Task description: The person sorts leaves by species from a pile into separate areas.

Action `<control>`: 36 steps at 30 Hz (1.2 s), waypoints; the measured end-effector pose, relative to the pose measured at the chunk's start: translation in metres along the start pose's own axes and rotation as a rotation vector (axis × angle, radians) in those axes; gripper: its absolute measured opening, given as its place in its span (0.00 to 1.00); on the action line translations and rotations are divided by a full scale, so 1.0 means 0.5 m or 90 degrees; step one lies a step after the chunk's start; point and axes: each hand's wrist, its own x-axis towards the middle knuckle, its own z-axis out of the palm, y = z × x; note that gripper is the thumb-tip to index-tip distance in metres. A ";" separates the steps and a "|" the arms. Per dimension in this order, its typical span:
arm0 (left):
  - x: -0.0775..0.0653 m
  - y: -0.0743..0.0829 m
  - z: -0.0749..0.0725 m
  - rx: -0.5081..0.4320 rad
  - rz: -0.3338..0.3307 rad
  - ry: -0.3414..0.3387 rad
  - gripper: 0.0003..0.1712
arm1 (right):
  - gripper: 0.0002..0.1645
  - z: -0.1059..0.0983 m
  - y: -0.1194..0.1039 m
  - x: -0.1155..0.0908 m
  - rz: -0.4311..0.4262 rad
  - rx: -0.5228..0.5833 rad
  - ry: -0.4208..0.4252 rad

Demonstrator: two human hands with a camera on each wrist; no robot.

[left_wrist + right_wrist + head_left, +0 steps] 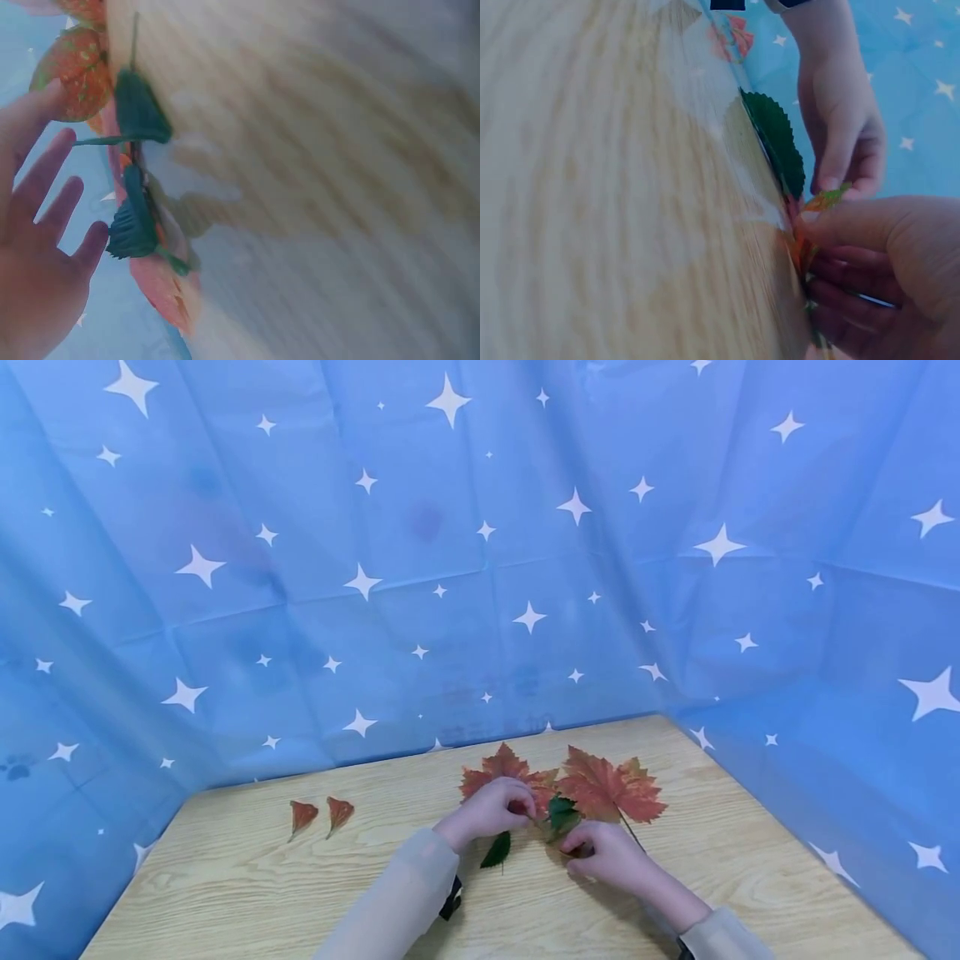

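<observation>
In the head view my left hand (491, 810) and right hand (609, 852) meet over the wooden table, fingers bent inward. A small orange leaf flecked with green (79, 75) is held between them. My right thumb and fingers pinch it in the right wrist view, while the left fingertips grip its tip. Close by are a dark green serrated leaf (562, 814) and another green leaf (496, 850) below my left hand. Two big red-orange maple leaves, one left (504, 766) and one right (611, 785), lie just beyond; the left one is partly covered by my hand.
Two small reddish fan-shaped leaves, one (303, 816) beside the other (340, 812), lie at the table's left. A blue curtain with white stars (420, 635) hangs behind the wooden table (247, 893) and along its sides.
</observation>
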 end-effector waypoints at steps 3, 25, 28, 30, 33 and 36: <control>-0.003 0.009 -0.005 -0.096 -0.034 -0.016 0.02 | 0.08 0.002 0.000 0.000 0.008 -0.002 0.009; -0.015 0.050 -0.022 -0.229 -0.149 0.074 0.05 | 0.13 -0.022 -0.015 0.002 0.118 0.206 0.088; -0.015 0.049 -0.024 -0.240 -0.150 0.097 0.04 | 0.18 -0.023 -0.015 0.004 0.136 0.272 0.094; -0.015 0.049 -0.026 -0.251 -0.152 0.107 0.03 | 0.19 -0.023 -0.013 0.004 0.144 0.320 0.090; -0.016 0.048 -0.028 -0.262 -0.154 0.122 0.04 | 0.18 -0.022 -0.007 0.003 0.165 0.372 0.072; -0.017 0.047 -0.029 -0.275 -0.156 0.129 0.05 | 0.19 -0.019 0.001 0.003 0.193 0.408 0.048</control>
